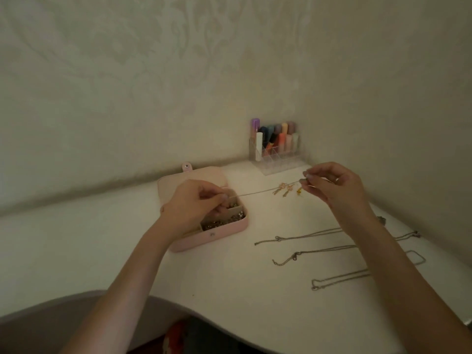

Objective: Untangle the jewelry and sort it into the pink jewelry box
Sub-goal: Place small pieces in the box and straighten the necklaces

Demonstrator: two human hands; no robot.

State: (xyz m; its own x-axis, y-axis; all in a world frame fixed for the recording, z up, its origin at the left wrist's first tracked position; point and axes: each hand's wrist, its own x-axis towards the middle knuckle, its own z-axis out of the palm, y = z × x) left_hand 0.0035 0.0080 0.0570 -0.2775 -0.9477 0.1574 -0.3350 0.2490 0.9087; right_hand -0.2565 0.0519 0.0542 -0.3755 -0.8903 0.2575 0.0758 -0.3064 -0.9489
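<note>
Hidden: pink jewelry box [231, 227] partly behind left hand [194, 200]; charms blurred.
Hands: left and right hand [332, 183] pinching chain [258, 193] ends, stretched taut.

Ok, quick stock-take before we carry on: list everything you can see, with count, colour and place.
jewelry box: one, pink, open, left of centre on the table; small metal pieces in its near compartments
held chain: one, thin, pale, stretched between both hands, with small pink and gold charms near the right end
loose chains: three or four, silvery, laid out on the table at right, partly under the right forearm
organiser: one, clear, back corner, holding about ten coloured tubes
table: one, white
left hand: over the box, pinches the chain's left end
right hand: raised, pinches the chain's right end
</note>
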